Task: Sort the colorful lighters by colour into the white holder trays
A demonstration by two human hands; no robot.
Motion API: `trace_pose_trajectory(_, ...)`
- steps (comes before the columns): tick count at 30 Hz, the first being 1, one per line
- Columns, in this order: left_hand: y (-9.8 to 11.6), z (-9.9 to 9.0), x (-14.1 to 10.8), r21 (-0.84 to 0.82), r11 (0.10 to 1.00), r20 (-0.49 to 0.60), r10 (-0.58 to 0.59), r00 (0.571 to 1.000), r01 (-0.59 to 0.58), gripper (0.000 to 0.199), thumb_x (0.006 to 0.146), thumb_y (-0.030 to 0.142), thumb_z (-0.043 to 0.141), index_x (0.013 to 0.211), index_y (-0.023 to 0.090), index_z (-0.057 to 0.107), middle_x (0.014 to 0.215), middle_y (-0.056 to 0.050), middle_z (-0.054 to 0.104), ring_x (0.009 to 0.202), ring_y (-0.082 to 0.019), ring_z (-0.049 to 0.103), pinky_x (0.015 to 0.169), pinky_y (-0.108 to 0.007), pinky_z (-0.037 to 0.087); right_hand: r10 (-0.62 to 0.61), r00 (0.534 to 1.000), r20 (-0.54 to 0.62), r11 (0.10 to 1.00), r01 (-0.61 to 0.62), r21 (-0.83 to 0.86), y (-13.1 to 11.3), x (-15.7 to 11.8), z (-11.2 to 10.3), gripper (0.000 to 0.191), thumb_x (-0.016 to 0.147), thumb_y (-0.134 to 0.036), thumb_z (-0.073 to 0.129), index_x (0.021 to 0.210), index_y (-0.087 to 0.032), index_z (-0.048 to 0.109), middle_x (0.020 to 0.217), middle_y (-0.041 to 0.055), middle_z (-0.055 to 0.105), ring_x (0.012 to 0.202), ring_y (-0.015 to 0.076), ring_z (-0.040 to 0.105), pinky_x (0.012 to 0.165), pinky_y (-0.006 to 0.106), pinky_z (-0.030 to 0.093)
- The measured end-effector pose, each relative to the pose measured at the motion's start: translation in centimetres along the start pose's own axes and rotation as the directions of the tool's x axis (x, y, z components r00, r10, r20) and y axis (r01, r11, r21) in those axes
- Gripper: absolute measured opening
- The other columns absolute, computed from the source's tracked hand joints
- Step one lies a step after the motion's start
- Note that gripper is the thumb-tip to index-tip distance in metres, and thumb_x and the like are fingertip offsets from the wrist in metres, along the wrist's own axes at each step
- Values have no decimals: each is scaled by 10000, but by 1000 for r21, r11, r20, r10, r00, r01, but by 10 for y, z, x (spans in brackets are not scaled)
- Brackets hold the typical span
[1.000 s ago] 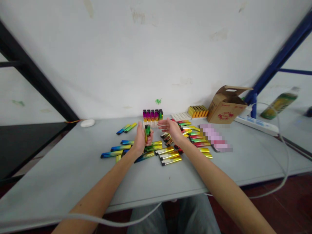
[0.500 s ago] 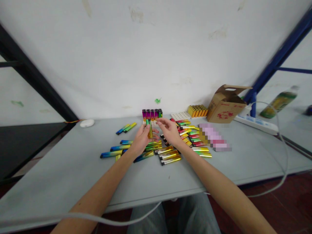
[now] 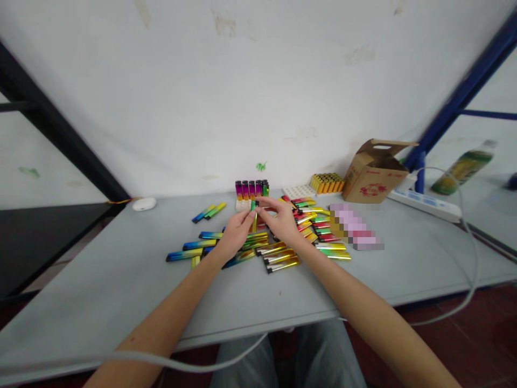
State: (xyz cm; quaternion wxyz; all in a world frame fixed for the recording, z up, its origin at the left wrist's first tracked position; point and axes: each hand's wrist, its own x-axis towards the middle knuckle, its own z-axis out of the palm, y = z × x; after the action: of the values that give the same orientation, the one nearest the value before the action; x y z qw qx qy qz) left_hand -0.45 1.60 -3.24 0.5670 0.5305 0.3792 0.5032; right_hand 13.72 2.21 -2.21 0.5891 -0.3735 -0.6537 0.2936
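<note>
A slim, shiny green-and-gold tube [image 3: 254,220] with a dark end stands nearly upright between my hands; its exact kind is unclear. My left hand [image 3: 236,233] is closed on its side, thumb in front. The fingers of my right hand [image 3: 279,217] are closed on the tube's upper part, partly hiding it. Just behind, several purple-and-orange tubes [image 3: 245,190] with dark tops stand upright in a white holder [image 3: 243,206]. Blue-and-yellow tubes [image 3: 194,245] lie under and left of my left hand. Silver-and-gold tubes [image 3: 280,257] lie below my right hand.
Red, green and gold tubes [image 3: 323,229] are spread to the right. Behind them are a white holed tray [image 3: 299,192], a block of upright yellow tubes [image 3: 328,183] and an open cardboard box [image 3: 374,178]. A power strip [image 3: 426,206] and a white cable [image 3: 474,253] lie farther right.
My right hand has come in slightly left and its fingers have closed on the tube's top. My left hand has shifted a little right with the tube.
</note>
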Motion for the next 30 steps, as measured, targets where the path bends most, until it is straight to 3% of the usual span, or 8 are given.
trace_pose_trajectory(3, 6, 1, -5, -31, 996, 89, -77, 993, 80, 412, 806, 472, 666, 1025, 123, 672, 944, -99, 730, 976, -259, 668, 853, -415, 551, 60, 998, -16, 996, -58, 70, 0, 2, 0, 247, 765, -263, 681, 993, -176, 725, 942, 74, 752, 853, 204, 702, 823, 363, 565)
trace_pose_trajectory(7, 16, 5, -13, -33, 967, 238, -239, 942, 254, 302, 835, 373, 675, 955, 97, 659, 924, -132, 729, 867, -225, 707, 858, -408, 555, 110, 994, -5, 982, -108, 152, 0, 4, -3, 261, 752, -287, 694, 988, -177, 718, 900, 68, 754, 841, 205, 710, 802, 354, 571)
trace_pose_trajectory(11, 19, 7, -15, -9, 959, 229, -273, 934, 282, 242, 870, 330, 640, 914, 92, 652, 928, -145, 734, 834, -207, 715, 869, -389, 557, 76, 997, -5, 992, -75, 105, -3, 5, -6, 273, 759, -308, 691, 993, -168, 716, 864, 69, 754, 841, 202, 712, 803, 345, 567)
trace_pose_trajectory(17, 17, 7, -14, 39, 970, 186, -245, 952, 241, 266, 833, 377, 678, 854, 112, 657, 845, -117, 737, 767, -198, 713, 805, -376, 577, 57, 998, 12, 996, -57, 61, -4, 5, -9, 266, 740, -293, 705, 978, -175, 713, 851, 60, 753, 834, 201, 712, 810, 350, 563)
trace_pose_trajectory(23, 16, -1, -9, 127, 985, 124, -131, 984, 116, 358, 789, 473, 688, 889, 129, 680, 898, -109, 728, 857, -232, 695, 783, -385, 572, 91, 995, -41, 992, -86, 92, -1, 9, -13, 310, 739, -314, 720, 1021, -187, 706, 833, 51, 752, 824, 208, 711, 786, 349, 563)
trace_pose_trajectory(30, 12, -15, 2, 423, 906, -75, 45, 996, -9, 310, 811, 441, 617, 929, 159, 672, 934, -102, 721, 896, -251, 669, 698, -337, 546, -97, 981, -167, 985, 71, -156, 10, 16, -20, 229, 803, -294, 665, 1005, -209, 734, 1031, 65, 734, 965, 217, 683, 925, 378, 518)
